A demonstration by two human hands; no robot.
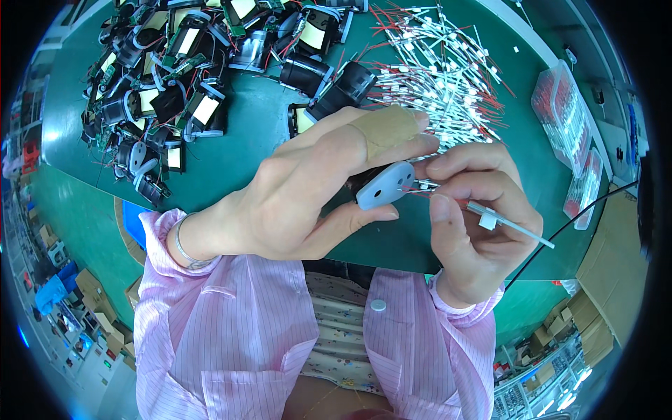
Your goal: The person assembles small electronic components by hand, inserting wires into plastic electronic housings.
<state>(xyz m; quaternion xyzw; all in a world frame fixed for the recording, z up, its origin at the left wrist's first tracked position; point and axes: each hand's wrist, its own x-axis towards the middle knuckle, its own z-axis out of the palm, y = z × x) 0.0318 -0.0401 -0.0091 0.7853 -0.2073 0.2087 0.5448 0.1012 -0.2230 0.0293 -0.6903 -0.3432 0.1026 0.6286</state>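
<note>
My left hand (308, 178), with a tan bandage on one finger, is closed around a black part with a grey end cap (383, 189). The cap is oval and has several holes; most of the black body is hidden behind my fingers. Between the fingertips of my right hand (483, 203) is a wire lead (488, 220) with a white connector tag, a grey-white sleeve and thin red wires. Its near end sticks out past my palm, while the red ends reach up to the cap's holes. Whether a wire passes through a hole, I cannot tell.
A heap of black cylindrical units (203, 105) with green boards covers the upper left of the green table (245, 164). Many white and red wire leads (441, 77) lie at the upper right. Two clear plastic boxes (563, 112) with more leads stand by the right edge.
</note>
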